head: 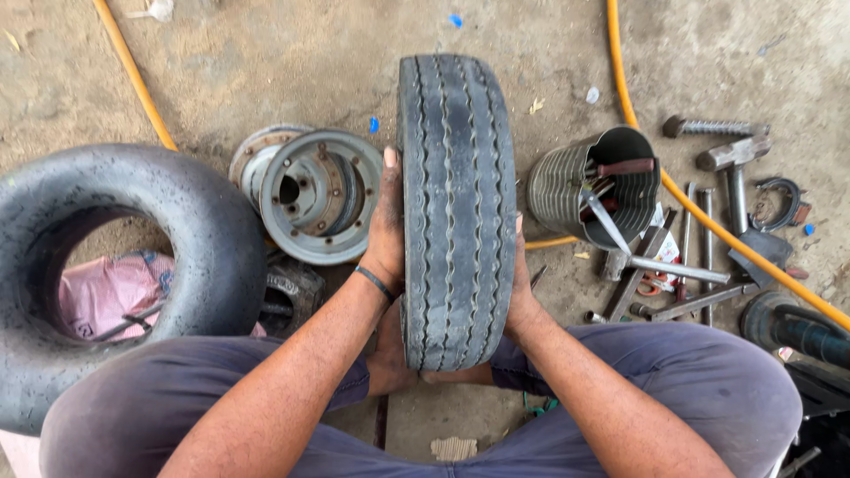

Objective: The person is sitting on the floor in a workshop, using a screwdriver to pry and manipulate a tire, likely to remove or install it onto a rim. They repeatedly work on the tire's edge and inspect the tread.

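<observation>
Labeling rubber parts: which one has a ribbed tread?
The upright tyre gripped between left hand and right hand. The inner tube at left is smooth, untouched.

Worn grey tyre (457,212), upright, tread-up
</observation>
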Tool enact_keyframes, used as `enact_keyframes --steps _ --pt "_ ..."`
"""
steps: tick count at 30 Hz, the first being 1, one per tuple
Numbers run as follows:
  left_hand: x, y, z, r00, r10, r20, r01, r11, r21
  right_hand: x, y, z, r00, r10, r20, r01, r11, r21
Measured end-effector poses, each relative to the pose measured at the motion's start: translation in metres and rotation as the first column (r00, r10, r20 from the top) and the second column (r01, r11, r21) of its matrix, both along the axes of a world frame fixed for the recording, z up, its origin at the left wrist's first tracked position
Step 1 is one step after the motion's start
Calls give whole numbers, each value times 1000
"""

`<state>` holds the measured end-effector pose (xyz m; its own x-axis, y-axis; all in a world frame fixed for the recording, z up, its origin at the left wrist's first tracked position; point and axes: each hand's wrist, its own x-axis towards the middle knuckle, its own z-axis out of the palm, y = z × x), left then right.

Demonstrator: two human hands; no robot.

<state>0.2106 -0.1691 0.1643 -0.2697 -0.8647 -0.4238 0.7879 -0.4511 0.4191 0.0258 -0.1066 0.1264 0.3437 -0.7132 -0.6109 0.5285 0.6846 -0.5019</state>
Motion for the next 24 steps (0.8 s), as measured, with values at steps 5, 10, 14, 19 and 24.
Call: enact_keyframes --steps 5,10,14,19,24 --pt "-5 2 -3 984 15 -180 -6 999 48 0 5 -6 994 -83 73 82 996 20" --pt "-8 2 -7 960 41 -277 -23 997 67 -1 9 -12 993 -39 -109 15 977 -212" --pt "-8 4 -7 984 35 -173 -32 999 19 -2 10 -16 990 -15 -142 -19 972 -235" --pt "-7 4 -7 983 39 -180 -32 999 42 -3 8 -18 991 -117 59 119 992 -30" --pt "-3 6 -5 999 0 -49 -1 1000 -13 -2 7 -16 985 -120 122 120 993 8"
